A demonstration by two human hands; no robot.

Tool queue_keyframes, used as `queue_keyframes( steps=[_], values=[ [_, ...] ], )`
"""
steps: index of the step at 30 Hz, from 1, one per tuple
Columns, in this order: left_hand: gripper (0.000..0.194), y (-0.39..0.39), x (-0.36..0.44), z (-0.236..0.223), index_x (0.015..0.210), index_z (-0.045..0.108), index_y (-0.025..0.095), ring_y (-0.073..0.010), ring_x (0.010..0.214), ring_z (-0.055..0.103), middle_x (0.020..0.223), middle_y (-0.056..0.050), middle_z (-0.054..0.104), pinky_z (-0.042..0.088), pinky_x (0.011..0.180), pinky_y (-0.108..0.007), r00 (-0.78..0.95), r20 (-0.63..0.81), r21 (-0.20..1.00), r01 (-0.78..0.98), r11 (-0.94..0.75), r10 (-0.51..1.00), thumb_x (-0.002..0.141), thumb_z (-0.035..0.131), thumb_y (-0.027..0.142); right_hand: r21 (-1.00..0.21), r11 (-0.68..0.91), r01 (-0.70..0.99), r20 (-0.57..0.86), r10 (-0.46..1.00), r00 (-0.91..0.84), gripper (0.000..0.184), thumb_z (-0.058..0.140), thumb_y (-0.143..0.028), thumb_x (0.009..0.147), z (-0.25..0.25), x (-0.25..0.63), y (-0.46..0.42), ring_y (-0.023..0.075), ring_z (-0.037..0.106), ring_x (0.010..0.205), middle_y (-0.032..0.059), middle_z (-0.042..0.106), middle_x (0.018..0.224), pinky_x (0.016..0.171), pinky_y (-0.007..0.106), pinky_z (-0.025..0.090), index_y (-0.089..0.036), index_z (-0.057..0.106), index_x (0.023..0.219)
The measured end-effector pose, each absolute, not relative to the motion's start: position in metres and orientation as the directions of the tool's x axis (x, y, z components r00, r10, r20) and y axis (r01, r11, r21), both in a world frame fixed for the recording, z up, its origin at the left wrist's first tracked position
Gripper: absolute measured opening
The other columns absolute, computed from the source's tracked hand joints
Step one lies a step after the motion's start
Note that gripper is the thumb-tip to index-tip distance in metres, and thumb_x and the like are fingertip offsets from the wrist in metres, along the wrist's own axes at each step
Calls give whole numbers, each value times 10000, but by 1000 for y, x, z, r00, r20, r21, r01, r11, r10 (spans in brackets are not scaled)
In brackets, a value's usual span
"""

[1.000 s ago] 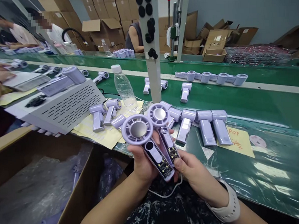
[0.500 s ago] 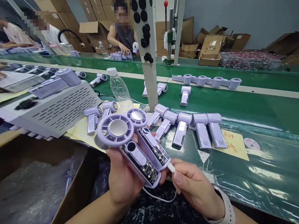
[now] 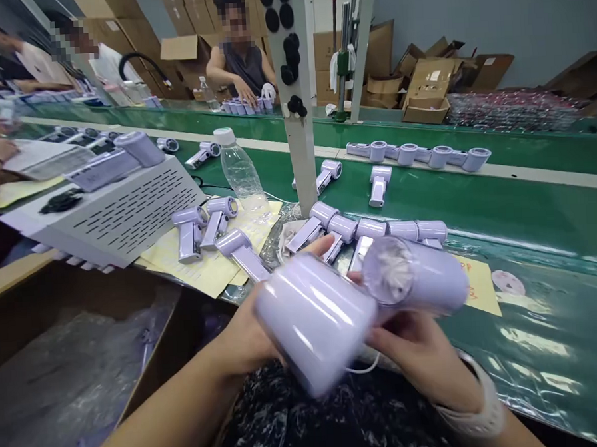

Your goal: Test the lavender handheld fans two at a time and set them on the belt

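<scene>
Two lilac handheld fans are in front of me, their heads toward the camera and smeared by motion. My left hand (image 3: 252,339) is closed around the nearer fan (image 3: 316,322), with its fingers mostly behind it. Under the other fan (image 3: 421,277), my right hand (image 3: 418,350) is closed against the head; its fingertips are partly hidden. White blades show in that fan's round opening. A thin white cable (image 3: 367,369) loops below the hands, its plug out of sight. Behind them several lilac fans (image 3: 371,229) stand in a row on the green bench.
A clear bottle (image 3: 243,170) stands left of a metal post (image 3: 295,117). Further left is a slotted grey metal box (image 3: 122,213) with a fan on top. An open carton (image 3: 150,364) is at lower left. Co-workers (image 3: 240,60) sit across the green line (image 3: 528,205).
The two fans have turned over, from circuit boards facing me to heads toward me, and moved right. My right hand has gone from the white plug to the right fan.
</scene>
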State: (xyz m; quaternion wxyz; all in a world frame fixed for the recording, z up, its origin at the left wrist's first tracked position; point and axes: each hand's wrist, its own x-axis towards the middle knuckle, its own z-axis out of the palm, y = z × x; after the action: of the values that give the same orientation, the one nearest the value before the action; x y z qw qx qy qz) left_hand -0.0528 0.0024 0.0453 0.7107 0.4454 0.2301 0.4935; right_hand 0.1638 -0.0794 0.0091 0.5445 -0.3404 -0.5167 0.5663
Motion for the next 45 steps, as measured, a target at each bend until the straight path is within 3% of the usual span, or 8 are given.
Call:
queue_keyframes(
  steps=[3, 6, 12, 18, 28, 32, 38, 45],
  values=[
    [407, 3, -30, 27, 1046, 731, 187, -250, 933, 737, 969, -83, 765, 587, 961, -426, 431, 90, 881, -455, 130, 898, 796, 860, 482, -902, 140, -409, 139, 990, 32, 408, 841, -449, 850, 4, 176, -81, 265, 722, 813, 49, 725, 905, 742, 427, 629, -284, 669, 1181],
    [424, 1, -10, 18, 1032, 671, 175, -166, 747, 661, 855, -31, 684, 599, 783, -347, 504, -44, 816, -480, 322, 862, 852, 789, 541, -876, 166, -452, 95, 980, 177, 405, 857, -388, 825, -2, 189, -77, 194, 634, 703, 15, 664, 897, 646, 360, 569, -278, 632, 1143],
    [628, -6, 3, 18, 1210, 557, 217, -147, 831, 635, 973, -7, 633, 570, 748, -293, 630, -32, 808, -441, 392, 776, 683, 901, 228, -932, 131, -339, 60, 975, 213, 260, 775, -413, 928, -16, 199, -87, 187, 653, 827, 36, 690, 1035, 753, 324, 572, -275, 678, 1126],
    [540, -6, 1, 14, 1185, 534, 219, -125, 778, 624, 967, 7, 601, 553, 708, -284, 647, 16, 840, -423, 341, 763, 759, 863, 259, -840, 86, -536, 38, 994, 100, 267, 696, -448, 979, -23, 188, -95, 201, 696, 907, 58, 727, 1078, 830, 322, 602, -288, 730, 1190],
    [377, -5, -14, 14, 1085, 568, 186, -145, 761, 673, 896, -29, 657, 533, 675, -256, 718, 95, 915, -337, 224, 689, 856, 814, 357, -869, 57, -491, 9, 995, 100, 379, 788, -414, 926, -18, 178, -87, 201, 684, 895, 54, 704, 1174, 822, 349, 602, -319, 654, 1268],
    [427, -3, -17, 15, 1165, 566, 188, -153, 782, 692, 1012, -47, 652, 549, 693, -273, 707, 71, 914, -329, 239, 703, 847, 816, 323, -845, 26, -534, -13, 997, 70, 447, 804, -408, 905, -16, 176, -85, 195, 681, 880, 61, 710, 1156, 795, 321, 594, -290, 637, 1302],
    [481, -9, -15, 17, 1199, 560, 216, -127, 719, 659, 996, -7, 594, 542, 621, -252, 679, 60, 880, -382, 282, 732, 814, 830, 321, -844, 62, -533, 31, 997, 67, 299, 755, -407, 943, -11, 175, -87, 167, 636, 772, 33, 711, 943, 719, 278, 562, -254, 696, 1193],
    [435, -8, -11, 12, 1108, 556, 203, -120, 691, 641, 928, -3, 605, 535, 625, -249, 669, 61, 896, -363, 255, 741, 809, 829, 364, -867, 44, -496, 23, 999, 48, 295, 717, -410, 971, -16, 179, -89, 181, 661, 779, 44, 720, 952, 714, 291, 579, -261, 700, 1225]
  ],
)
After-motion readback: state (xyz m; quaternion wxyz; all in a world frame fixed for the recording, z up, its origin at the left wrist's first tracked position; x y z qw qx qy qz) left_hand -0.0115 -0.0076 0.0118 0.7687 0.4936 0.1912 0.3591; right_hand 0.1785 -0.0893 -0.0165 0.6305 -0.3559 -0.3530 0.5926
